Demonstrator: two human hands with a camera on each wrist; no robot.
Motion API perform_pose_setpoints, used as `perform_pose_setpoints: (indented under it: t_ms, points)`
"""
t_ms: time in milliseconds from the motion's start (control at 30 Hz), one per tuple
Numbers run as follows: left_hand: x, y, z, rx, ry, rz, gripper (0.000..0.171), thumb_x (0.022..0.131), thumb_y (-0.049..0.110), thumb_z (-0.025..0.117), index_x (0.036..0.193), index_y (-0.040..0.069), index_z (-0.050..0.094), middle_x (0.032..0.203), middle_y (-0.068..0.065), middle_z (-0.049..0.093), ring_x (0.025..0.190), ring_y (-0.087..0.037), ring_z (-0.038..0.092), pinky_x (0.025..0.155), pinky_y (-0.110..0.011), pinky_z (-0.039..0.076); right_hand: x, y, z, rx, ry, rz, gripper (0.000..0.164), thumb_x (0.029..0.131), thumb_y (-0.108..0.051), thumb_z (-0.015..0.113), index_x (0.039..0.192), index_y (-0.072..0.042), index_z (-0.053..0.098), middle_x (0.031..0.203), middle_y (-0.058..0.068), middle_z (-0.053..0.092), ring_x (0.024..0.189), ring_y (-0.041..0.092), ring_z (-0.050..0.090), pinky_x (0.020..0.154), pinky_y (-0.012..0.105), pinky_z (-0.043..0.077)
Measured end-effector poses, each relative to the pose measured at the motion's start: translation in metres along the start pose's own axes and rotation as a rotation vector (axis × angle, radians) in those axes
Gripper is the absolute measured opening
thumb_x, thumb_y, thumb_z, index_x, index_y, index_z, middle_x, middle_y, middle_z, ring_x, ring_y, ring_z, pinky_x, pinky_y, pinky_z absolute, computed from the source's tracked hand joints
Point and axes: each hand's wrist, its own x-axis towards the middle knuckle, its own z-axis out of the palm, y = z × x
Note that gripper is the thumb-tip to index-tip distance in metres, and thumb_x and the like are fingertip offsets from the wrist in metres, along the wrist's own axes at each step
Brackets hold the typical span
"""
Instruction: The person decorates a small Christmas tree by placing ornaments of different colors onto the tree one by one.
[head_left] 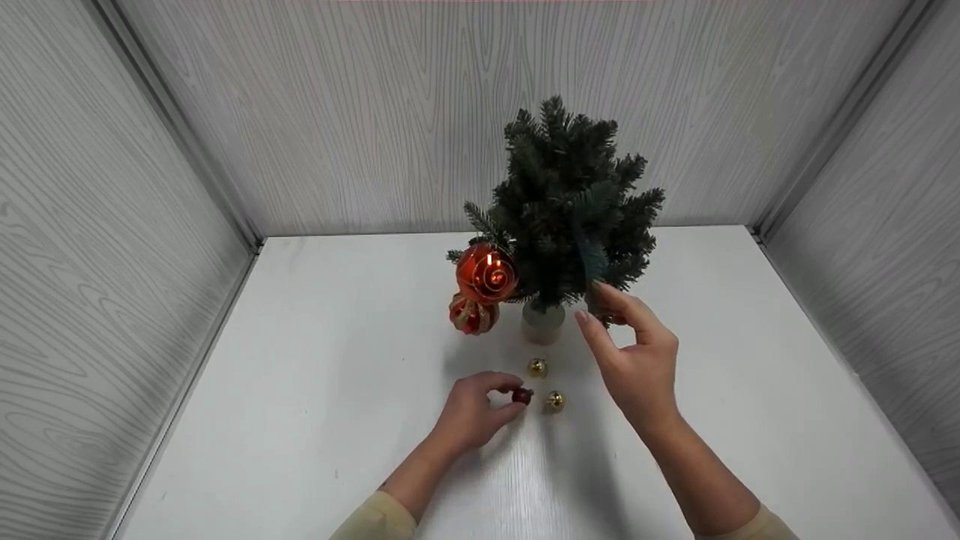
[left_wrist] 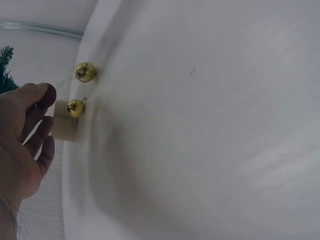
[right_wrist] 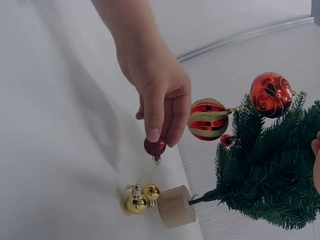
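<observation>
Between its thumb and fingertips my left hand pinches a small dark red bauble, whose cap and thin string show in the right wrist view. Two small gold baubles, one farther back and one nearer, lie on the white table just right of that hand. Beside the lower right branches of a small artificial Christmas tree is my right hand, its thumb and fingers spread apart. Only its fingertips show at the right wrist view's edge.
A shiny red bauble and a red-and-gold striped bauble hang at the tree's lower left. A tiny red bauble is among the branches. The tree stands on a round wooden base. Grey wood-grain panels enclose the table.
</observation>
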Motion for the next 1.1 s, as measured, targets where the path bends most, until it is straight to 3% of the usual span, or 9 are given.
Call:
perform_pose_setpoints:
  t_ms: [200,433,600,733,1100]
  points:
    - [-0.002,0.01,-0.01,0.0,0.006,0.025,0.022,0.095,0.018,0.081,0.117,0.014,0.081,0.108,0.007,0.076,0.106,-0.025,0.07,0.087,-0.042,0.056,-0.001,0.0,0.0,0.005,0.012,-0.005,0.036,0.094,-0.004,0.08,0.13,-0.009,0.076,0.111,0.004,0.076,0.101,0.015,0.067,0.093,0.027,0.051]
    - [-0.005,0.028,-0.027,-0.033,0.025,0.058,0.022,0.096,0.021,0.08,0.118,0.02,0.08,0.108,0.013,0.075,0.105,-0.011,0.066,0.086,-0.041,0.056,-0.004,0.004,-0.001,0.014,0.013,0.003,0.039,0.094,-0.003,0.08,0.133,-0.007,0.073,0.111,0.005,0.076,0.103,0.014,0.067,0.092,0.032,0.05]
    - [-0.005,0.043,-0.04,-0.049,0.048,0.108,0.022,0.096,0.021,0.081,0.118,0.018,0.08,0.109,0.013,0.076,0.106,-0.01,0.067,0.085,-0.036,0.056,-0.008,0.008,-0.001,0.03,0.017,0.023,0.042,0.094,-0.002,0.08,0.135,-0.006,0.071,0.109,0.006,0.075,0.103,0.015,0.067,0.092,0.03,0.049]
    - [-0.006,0.054,-0.049,-0.073,0.06,0.122,0.024,0.096,0.022,0.081,0.119,0.017,0.08,0.11,0.013,0.076,0.107,-0.01,0.067,0.087,-0.037,0.057,-0.016,0.014,-0.001,0.042,0.014,0.05,0.035,0.095,-0.002,0.079,0.129,-0.005,0.071,0.109,0.005,0.076,0.103,0.015,0.068,0.09,0.029,0.048]
    - [-0.008,0.076,-0.066,-0.153,0.076,0.159,0.027,0.095,0.025,0.083,0.122,0.02,0.079,0.111,0.015,0.075,0.108,-0.011,0.067,0.088,-0.037,0.056,-0.035,0.032,0.005,0.137,-0.162,0.232,0.016,0.098,-0.004,0.076,0.113,-0.009,0.078,0.107,0.0,0.078,0.099,0.018,0.072,0.085,0.027,0.055]
